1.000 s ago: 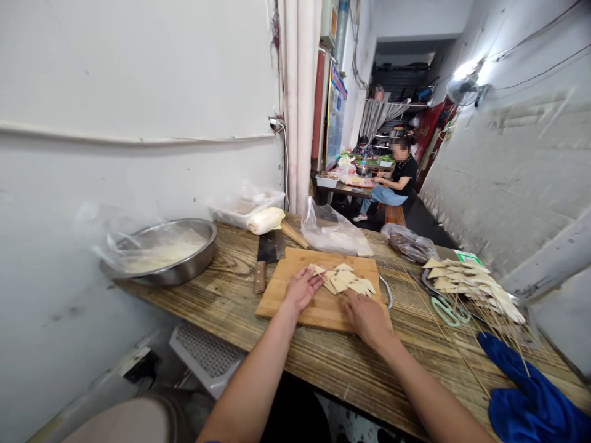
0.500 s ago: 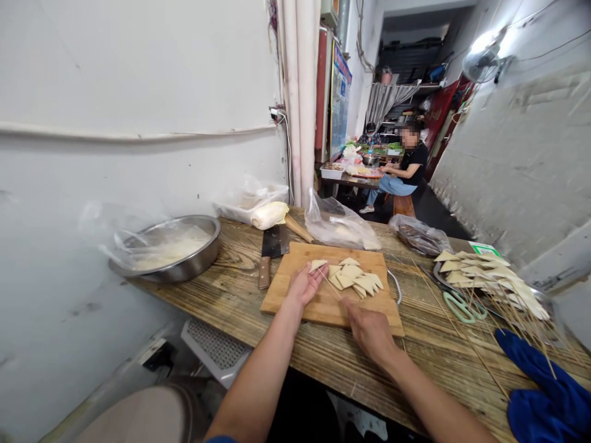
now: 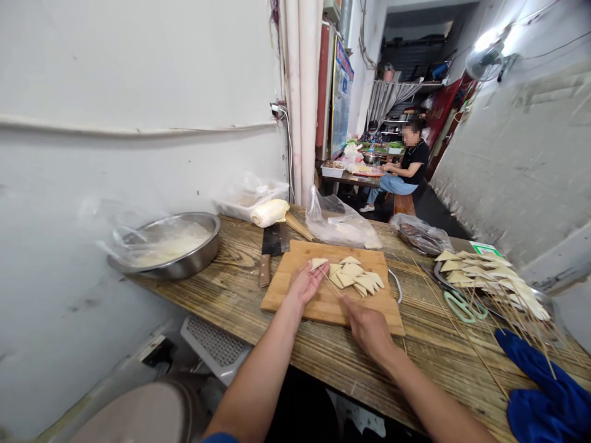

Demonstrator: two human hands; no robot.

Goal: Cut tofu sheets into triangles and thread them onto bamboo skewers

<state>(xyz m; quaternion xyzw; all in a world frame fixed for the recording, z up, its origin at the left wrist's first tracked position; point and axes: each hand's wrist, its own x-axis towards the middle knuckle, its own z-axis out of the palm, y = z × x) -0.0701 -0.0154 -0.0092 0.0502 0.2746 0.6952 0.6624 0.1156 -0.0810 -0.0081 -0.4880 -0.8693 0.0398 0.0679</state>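
Over the left part of a wooden cutting board [image 3: 286,289], my left hand [image 3: 305,283] holds a pale triangular slice [image 3: 318,263], palm turned up. It looks like tofu, though I cannot be sure. My right hand [image 3: 369,323], lower on the board, grips a thin wooden skewer [image 3: 333,285] that slants up to the slice in my left hand. Whether the tip has gone into the slice is too small to tell. Several more triangular slices [image 3: 353,274] lie in a loose pile on the board, right of my left hand.
A cleaver [image 3: 276,239] lies left of the board. Further left stands a steel basin [image 3: 203,252] with plastic over it. Right are green-handled scissors [image 3: 466,307], skewered slices [image 3: 489,271] and a blue cloth [image 3: 545,394]. A person [image 3: 410,161] sits at a far table.
Both hands, the slice and the skewer keep almost the same position. The camera view has shifted very slightly.
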